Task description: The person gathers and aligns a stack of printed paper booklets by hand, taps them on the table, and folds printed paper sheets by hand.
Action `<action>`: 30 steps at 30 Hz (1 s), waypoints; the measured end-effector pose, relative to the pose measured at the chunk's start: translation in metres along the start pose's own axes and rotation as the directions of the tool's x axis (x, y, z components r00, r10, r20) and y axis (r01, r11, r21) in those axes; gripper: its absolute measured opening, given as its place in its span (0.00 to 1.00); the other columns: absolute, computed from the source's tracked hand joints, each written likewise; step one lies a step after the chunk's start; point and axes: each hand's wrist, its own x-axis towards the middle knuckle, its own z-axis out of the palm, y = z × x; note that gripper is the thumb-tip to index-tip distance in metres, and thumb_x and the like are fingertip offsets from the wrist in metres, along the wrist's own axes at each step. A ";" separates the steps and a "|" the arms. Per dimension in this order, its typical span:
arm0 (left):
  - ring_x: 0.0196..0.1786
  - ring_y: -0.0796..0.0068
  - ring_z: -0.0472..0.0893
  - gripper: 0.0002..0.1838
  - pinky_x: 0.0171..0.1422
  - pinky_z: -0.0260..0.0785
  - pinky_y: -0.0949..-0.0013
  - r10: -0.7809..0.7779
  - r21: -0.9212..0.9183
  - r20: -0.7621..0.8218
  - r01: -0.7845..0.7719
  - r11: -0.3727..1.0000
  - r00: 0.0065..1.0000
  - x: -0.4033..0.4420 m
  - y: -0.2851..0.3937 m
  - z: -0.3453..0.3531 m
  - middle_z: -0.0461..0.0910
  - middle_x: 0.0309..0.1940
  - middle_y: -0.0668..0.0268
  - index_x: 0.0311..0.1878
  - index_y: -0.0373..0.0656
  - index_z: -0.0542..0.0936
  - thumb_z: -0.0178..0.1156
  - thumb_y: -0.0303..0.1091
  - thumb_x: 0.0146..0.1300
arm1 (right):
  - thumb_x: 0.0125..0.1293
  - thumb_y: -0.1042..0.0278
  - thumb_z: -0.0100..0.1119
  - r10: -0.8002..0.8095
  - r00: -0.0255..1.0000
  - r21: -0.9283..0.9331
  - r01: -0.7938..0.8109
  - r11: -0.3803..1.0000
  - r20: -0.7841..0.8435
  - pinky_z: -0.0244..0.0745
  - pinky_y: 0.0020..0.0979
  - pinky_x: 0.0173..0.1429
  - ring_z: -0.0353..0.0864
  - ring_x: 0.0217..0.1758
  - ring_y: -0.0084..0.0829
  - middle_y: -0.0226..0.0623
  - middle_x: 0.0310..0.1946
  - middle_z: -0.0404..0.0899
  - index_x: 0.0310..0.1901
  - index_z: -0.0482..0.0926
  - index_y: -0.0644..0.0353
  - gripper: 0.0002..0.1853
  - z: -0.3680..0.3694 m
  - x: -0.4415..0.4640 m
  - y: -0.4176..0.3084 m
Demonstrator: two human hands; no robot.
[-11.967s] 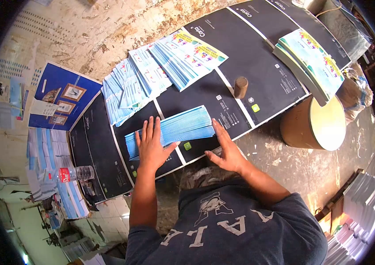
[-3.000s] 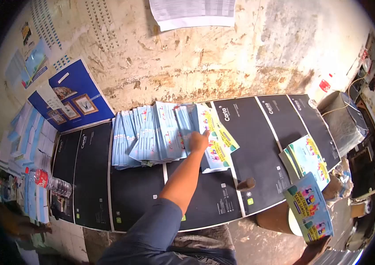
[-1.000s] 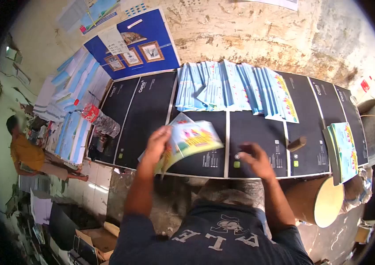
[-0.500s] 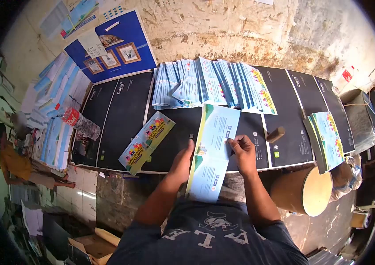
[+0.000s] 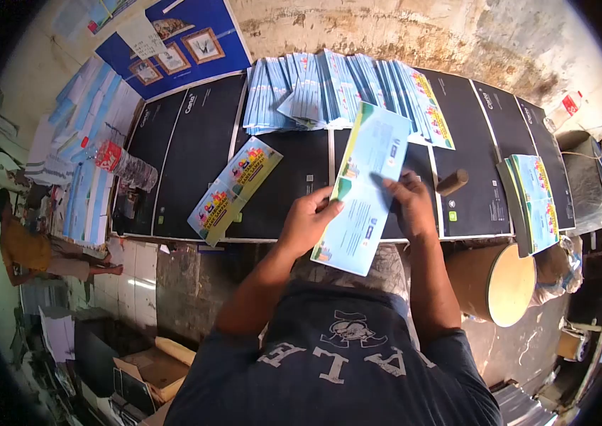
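Between my hands a long light-blue printed sheet (image 5: 361,206) is held tilted above the table's front edge. My left hand (image 5: 311,219) pinches its left edge near the middle. My right hand (image 5: 412,202) is at its right edge, thumb on the face and the other fingers partly hidden. To the left, yellow-and-blue printed sheets (image 5: 235,188) lie slightly fanned on the black table. Behind the held sheet, a long row of folded blue booklets (image 5: 308,92) leans along the back. A short brown cylinder (image 5: 453,182) stands right of my right hand.
A stack of printed sheets (image 5: 538,199) overhangs the table's right front edge, near a round drum (image 5: 496,284). At the left are a plastic bottle (image 5: 127,167), paper stacks (image 5: 91,156) and a blue board with pictures (image 5: 173,50). Another person (image 5: 28,245) is at the far left.
Since the earliest frame, the small blue bundle has left my hands and the booklet row has grown. Printed sheets now lie at the left. Over the last half second, the held sheet has tilted and moved right.
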 end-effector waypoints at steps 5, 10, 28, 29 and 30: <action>0.40 0.84 0.81 0.31 0.44 0.75 0.76 -0.058 -0.094 -0.085 0.050 0.994 0.995 0.006 0.003 0.003 0.86 0.42 0.62 0.74 0.38 0.67 0.64 0.31 0.70 | 0.64 0.76 0.68 0.022 0.992 -0.170 -0.001 0.985 0.121 0.77 0.28 0.53 0.83 0.45 0.27 0.42 0.46 0.84 0.54 0.76 0.69 0.18 0.003 -0.001 0.025; 0.40 0.86 0.79 0.34 0.43 0.74 0.75 -0.002 -0.159 -0.072 -0.010 0.987 0.997 0.008 -0.001 0.005 0.87 0.41 0.61 0.76 0.39 0.63 0.64 0.30 0.70 | 0.64 0.78 0.66 -0.026 0.994 -0.131 0.040 0.991 0.105 0.77 0.30 0.56 0.83 0.46 0.27 0.43 0.47 0.84 0.54 0.75 0.70 0.18 0.004 0.000 0.027; 0.37 0.89 0.79 0.25 0.40 0.74 0.77 0.299 -0.032 -0.331 -0.327 0.944 0.895 0.027 0.023 -0.007 0.87 0.38 0.64 0.67 0.37 0.75 0.65 0.30 0.69 | 0.66 0.77 0.66 0.031 0.920 -0.232 0.066 0.970 0.390 0.79 0.27 0.53 0.83 0.49 0.25 0.38 0.48 0.85 0.57 0.76 0.68 0.18 0.012 -0.026 0.015; 0.36 0.89 0.79 0.24 0.39 0.74 0.77 0.322 -0.014 -0.359 -0.350 0.937 0.876 0.026 0.036 -0.007 0.88 0.38 0.62 0.67 0.38 0.76 0.65 0.30 0.68 | 0.66 0.77 0.66 0.024 0.919 -0.232 0.073 0.970 0.393 0.79 0.27 0.53 0.83 0.49 0.25 0.38 0.48 0.85 0.57 0.76 0.68 0.18 0.017 -0.028 0.011; 0.36 0.89 0.79 0.24 0.39 0.74 0.77 0.328 -0.013 -0.357 -0.356 0.934 0.875 0.027 0.036 -0.008 0.88 0.38 0.62 0.67 0.38 0.76 0.65 0.30 0.68 | 0.67 0.76 0.66 -0.011 0.937 -0.210 0.089 0.974 0.348 0.78 0.28 0.54 0.83 0.50 0.25 0.39 0.48 0.85 0.57 0.76 0.68 0.18 0.023 -0.033 0.005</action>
